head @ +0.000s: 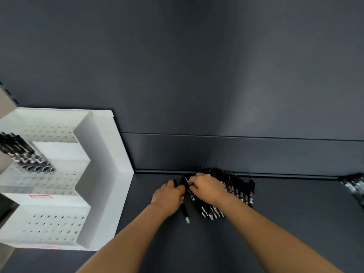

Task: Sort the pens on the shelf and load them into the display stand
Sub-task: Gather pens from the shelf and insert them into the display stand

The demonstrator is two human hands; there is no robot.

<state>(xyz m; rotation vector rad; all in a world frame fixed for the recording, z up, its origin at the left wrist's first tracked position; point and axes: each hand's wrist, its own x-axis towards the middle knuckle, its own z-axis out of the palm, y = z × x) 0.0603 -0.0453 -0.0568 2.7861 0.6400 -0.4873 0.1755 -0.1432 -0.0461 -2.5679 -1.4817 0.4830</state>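
Pens point(237, 191) lie in a black heap on the dark shelf point(285, 217), pushed up against the low lip at its far edge, slightly right of the middle of our view, with their pale tips pointing near. Both our hands are down on the left end of that heap, almost touching each other. Our left hand point(168, 196) has its fingers curled round a single pen point(185, 212), whose barrel and pale tip stick out on the near side of the hand and lie along the shelf. Our right hand point(206, 187) rests across the heap with its fingertips bent inward, pinching a slanted pen point(190, 192) that runs between the two hands; motion blur keeps us from telling exactly how the fingers lie. To the left, standing on the same shelf, is the white display stand point(104, 164), stepped in tiers, with rows of small holes in its perforated faces. One row of loaded pens point(25, 154) stands tilted in its far-left part. At the far right edge of our view another bunch of pens point(354, 186) lies on the shelf, well apart from the heap. Behind everything rises a plain dark back panel point(197, 75).
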